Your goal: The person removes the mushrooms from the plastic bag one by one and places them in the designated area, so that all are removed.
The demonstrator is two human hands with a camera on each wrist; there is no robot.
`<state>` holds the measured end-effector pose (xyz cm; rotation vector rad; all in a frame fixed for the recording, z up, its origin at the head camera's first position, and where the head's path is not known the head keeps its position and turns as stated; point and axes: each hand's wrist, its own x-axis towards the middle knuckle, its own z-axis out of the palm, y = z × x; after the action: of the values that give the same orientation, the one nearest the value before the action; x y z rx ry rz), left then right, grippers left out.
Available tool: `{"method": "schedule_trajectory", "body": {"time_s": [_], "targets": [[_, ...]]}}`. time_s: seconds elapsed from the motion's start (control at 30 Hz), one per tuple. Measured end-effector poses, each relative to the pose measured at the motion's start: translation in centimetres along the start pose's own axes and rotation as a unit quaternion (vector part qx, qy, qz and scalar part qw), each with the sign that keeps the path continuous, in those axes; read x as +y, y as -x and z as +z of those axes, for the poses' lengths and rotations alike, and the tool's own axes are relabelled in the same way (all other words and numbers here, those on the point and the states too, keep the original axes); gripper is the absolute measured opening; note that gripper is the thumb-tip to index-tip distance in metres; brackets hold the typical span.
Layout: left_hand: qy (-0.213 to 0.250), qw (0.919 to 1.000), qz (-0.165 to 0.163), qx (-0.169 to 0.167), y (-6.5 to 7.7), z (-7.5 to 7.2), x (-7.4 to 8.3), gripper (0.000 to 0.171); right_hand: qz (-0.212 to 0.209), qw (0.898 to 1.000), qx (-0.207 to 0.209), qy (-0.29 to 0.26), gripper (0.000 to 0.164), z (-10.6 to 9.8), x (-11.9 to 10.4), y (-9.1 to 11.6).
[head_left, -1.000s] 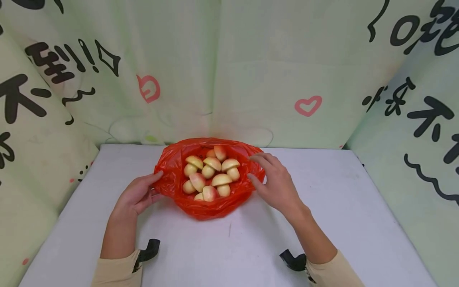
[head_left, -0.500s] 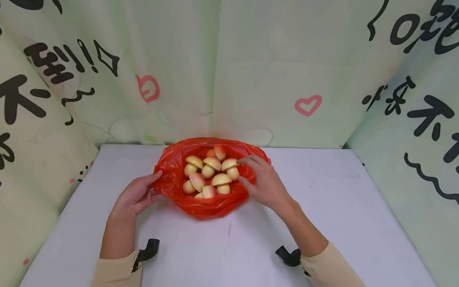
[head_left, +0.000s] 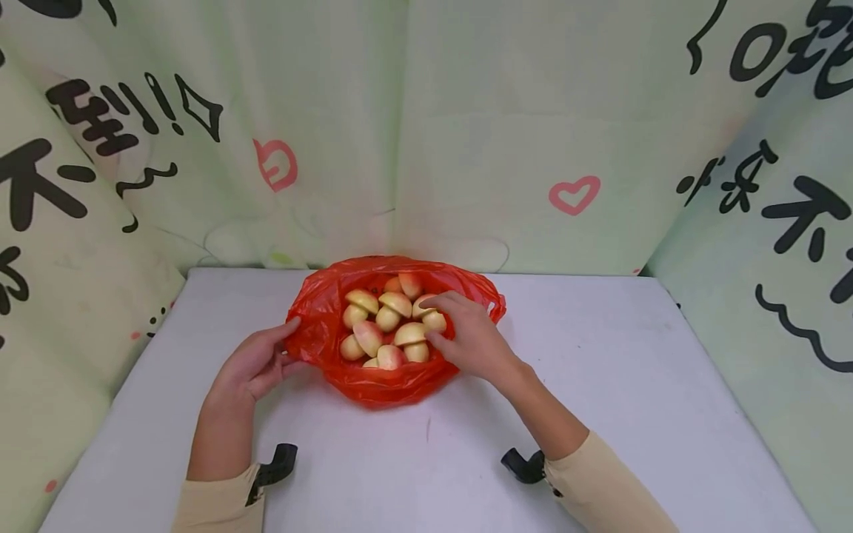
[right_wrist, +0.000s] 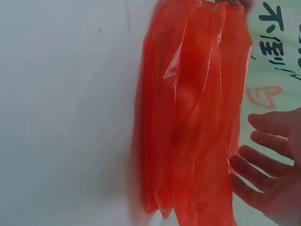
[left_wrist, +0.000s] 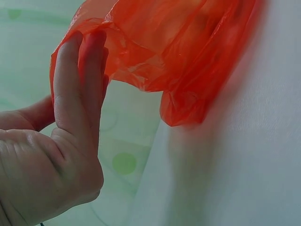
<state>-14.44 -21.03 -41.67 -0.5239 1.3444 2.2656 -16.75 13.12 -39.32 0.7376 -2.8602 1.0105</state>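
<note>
My left hand (head_left: 256, 363) pinches the red bag (head_left: 380, 392) at its left; my right hand (head_left: 474, 337), fingers parted, hovers over mushroom-shaped pieces (head_left: 409, 335) inside.

- Partly hidden behind the right hand (head_left: 474, 337) in the head view: the rightmost mushroom (head_left: 435, 321); impossible to tell whether touched.
- Tucked out of sight behind the near rim of the red plastic bag (head_left: 393, 391): the underside of the front mushroom (head_left: 389, 357).
- Partly covered by the bag: fingers of the left hand (head_left: 256, 363).
- Cut off by the right wrist view's edges: both bag ends, the right hand's heel.
</note>
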Motion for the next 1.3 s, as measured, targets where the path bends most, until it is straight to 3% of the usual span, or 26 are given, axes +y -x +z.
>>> {"method": "schedule_trajectory", "body": {"time_s": [0.3,0.57,0.73,1.3], "targets": [[0.001,1.0,-0.003,0.006,0.1,0.0,0.1,0.045,0.014,0.997,-0.08,0.003,0.05,1.1,0.0,-1.3],[-0.003,1.0,0.0,-0.002,0.0,0.0,0.1,0.044,0.046,0.991,-0.118,0.031,0.058,2.1,-0.1,-1.3],[-0.006,1.0,0.005,-0.003,0.1,0.1,0.0,0.043,0.045,0.989,-0.126,0.057,0.06,2.5,-0.1,-1.1],[-0.01,0.9999,0.002,-0.007,-0.2,0.1,-0.1,0.045,0.01,0.991,-0.118,0.062,0.071,3.8,0.2,-0.8]]}}
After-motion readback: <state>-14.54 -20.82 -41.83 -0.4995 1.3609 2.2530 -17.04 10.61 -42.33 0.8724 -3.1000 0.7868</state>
